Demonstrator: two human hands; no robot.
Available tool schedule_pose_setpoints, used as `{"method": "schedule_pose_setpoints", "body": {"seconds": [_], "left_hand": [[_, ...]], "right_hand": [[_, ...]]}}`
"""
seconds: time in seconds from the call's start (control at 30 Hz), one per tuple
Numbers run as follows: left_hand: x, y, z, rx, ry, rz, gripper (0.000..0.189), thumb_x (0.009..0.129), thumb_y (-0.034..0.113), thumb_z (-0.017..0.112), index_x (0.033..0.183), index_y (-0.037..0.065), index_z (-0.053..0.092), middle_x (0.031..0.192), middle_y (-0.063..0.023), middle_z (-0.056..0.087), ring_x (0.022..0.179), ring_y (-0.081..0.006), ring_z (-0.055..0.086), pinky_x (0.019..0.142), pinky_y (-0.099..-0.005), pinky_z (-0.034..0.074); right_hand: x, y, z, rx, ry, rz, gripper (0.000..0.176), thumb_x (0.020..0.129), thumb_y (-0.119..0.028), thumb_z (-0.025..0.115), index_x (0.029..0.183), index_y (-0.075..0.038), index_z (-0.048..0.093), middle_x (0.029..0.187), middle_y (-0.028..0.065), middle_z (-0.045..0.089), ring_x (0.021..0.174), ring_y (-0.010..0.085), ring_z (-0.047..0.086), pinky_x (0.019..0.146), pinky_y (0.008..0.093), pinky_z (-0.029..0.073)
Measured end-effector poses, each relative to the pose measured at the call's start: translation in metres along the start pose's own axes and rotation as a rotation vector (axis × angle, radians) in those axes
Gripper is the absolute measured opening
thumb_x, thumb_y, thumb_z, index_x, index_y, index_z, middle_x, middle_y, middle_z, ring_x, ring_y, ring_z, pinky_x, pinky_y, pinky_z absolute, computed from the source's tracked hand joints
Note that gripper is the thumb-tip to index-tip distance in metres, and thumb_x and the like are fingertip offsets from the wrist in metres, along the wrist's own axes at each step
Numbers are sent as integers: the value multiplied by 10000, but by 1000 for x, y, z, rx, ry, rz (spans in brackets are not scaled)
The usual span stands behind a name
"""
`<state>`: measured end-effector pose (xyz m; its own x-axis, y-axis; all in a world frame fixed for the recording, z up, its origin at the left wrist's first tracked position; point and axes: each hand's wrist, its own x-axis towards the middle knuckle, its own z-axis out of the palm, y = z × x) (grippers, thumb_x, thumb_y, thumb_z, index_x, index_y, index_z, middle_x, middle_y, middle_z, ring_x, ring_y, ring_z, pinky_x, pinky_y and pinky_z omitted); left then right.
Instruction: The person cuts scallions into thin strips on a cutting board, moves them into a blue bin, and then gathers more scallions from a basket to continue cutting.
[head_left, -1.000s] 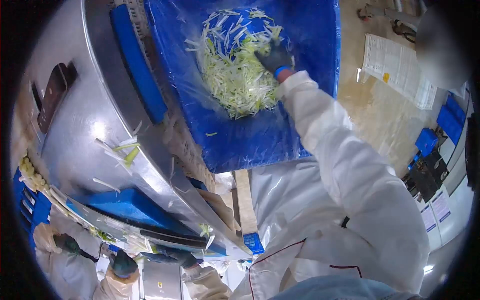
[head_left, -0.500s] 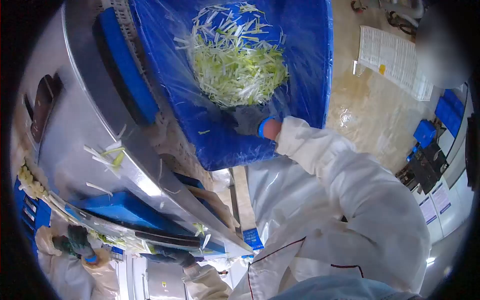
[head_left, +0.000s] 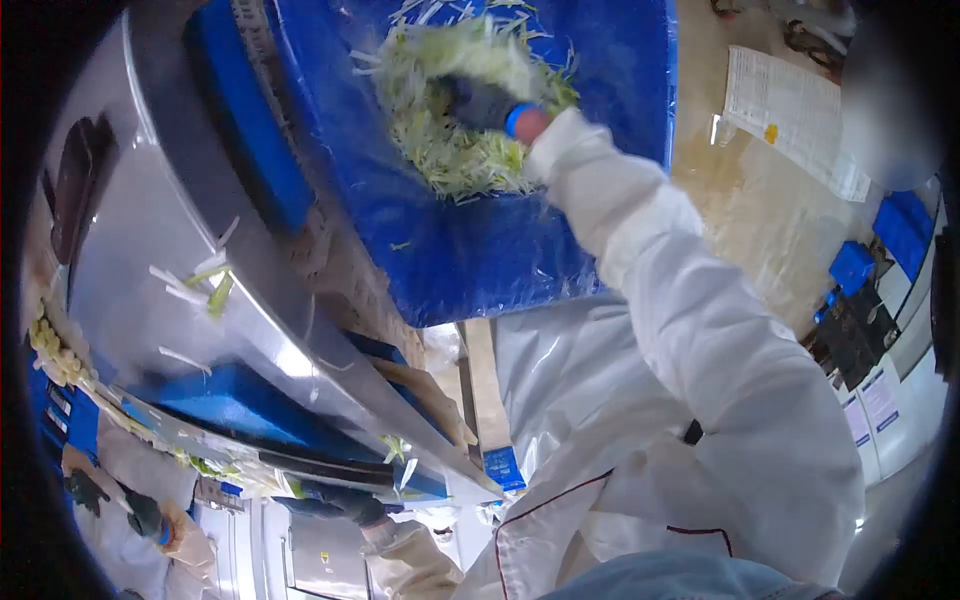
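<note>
A pile of shredded green onion, in white and pale green strips, lies in a blue crate lined with clear plastic. My right hand, in a dark glove with a blue cuff, reaches into the middle of the pile. Motion smears its fingers and the strips around them. At the lower edge of the view, my left hand, also in a dark glove, rests near the rim of the steel table. Its fingers show only edge-on, beside a blue board.
Loose onion strips lie on the steel table. A blue block stands along its edge. Another person's gloved hand shows at the lower left. A white plastic grate lies on the wet floor to the right.
My right hand has moved from the pile's near edge up into its middle, stirring the strips. The view has shifted slightly. The other person's hands have moved lower and apart.
</note>
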<state>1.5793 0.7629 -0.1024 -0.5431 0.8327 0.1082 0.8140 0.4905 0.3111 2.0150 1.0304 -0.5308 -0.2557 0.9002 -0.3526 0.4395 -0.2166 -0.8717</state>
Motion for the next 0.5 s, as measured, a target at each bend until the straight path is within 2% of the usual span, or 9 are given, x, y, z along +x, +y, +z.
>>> {"method": "schedule_pose_setpoints", "body": {"seconds": [0.07, 0.1, 0.17, 0.2, 0.27, 0.33, 0.4, 0.47, 0.5], "left_hand": [[-1, 2, -2, 2, -3, -22, 892, 963, 638, 453, 1536, -3, 215, 1512, -283, 304, 1361, -416, 365, 1116, -568, 307], [0, 5, -3, 2, -10, -41, 892, 963, 638, 453, 1536, -3, 216, 1512, -283, 305, 1361, -416, 365, 1116, -568, 307], [2, 1, -3, 17, 24, -18, 871, 961, 627, 468, 1524, -4, 257, 1496, -290, 320, 1349, -423, 379, 1102, -572, 324], [2, 1, -3, 24, 40, -5, 861, 961, 621, 475, 1519, -5, 277, 1488, -294, 328, 1344, -427, 386, 1095, -574, 332], [1, 5, -2, 43, 17, 39, 804, 1002, 549, 427, 1520, -40, 248, 1515, -306, 293, 1382, -430, 352, 1119, -564, 303], [0, 8, -3, 50, 5, 61, 773, 1023, 511, 403, 1520, -57, 236, 1523, -312, 282, 1393, -434, 348, 1125, -559, 301], [0, 7, -2, 39, 3, 63, 766, 1023, 507, 404, 1516, -57, 242, 1514, -312, 297, 1376, -438, 375, 1113, -558, 326], [-3, 1, -2, -20, -1, -5, 769, 1022, 506, 407, 1512, -63, 242, 1507, -313, 305, 1359, -440, 399, 1095, -559, 356], [-7, -3, -4, -45, -3, -42, 770, 1022, 506, 409, 1510, -67, 242, 1504, -314, 309, 1351, -441, 412, 1085, -559, 371]], "right_hand": [[1, -37, -61, -11, 18, 29, 563, 878, -287, 578, 1412, -132, 491, 1391, 201, 541, 1142, 389, 604, 980, 450, 491], [-3, -47, -78, -143, 78, 26, 543, 903, -269, 571, 1434, -203, 478, 1201, 183, 621, 1025, 348, 644, 918, 446, 509], [-23, -56, -93, -326, 71, 84, 505, 928, -279, 557, 1429, -273, 491, 1012, 165, 704, 919, 314, 684, 857, 452, 527], [-39, -62, -94, -374, 1, 147, 476, 929, -308, 550, 1402, -272, 517, 1013, 165, 707, 930, 322, 683, 857, 461, 527], [-73, -56, -75, -445, -270, 222, 477, 885, -268, 548, 1350, -161, 564, 1172, 195, 667, 1056, 405, 642, 923, 485, 512], [-102, 13, -30, -550, -647, 256, 418, 905, -359, 493, 1283, -225, 610, 1073, 178, 707, 953, 359, 682, 871, 490, 518], [-115, 55, -8, -798, -759, 236, 426, 895, -323, 499, 1293, -223, 613, 1075, 195, 703, 966, 365, 681, 882, 492, 517], [-110, 53, -18, -776, -666, 258, 442, 880, -275, 511, 1307, -228, 612, 1073, 211, 701, 979, 365, 682, 888, 496, 518], [-96, 29, -42, -628, -524, 288, 456, 870, -246, 519, 1317, -234, 609, 1069, 219, 700, 986, 362, 683, 889, 500, 519]]}}
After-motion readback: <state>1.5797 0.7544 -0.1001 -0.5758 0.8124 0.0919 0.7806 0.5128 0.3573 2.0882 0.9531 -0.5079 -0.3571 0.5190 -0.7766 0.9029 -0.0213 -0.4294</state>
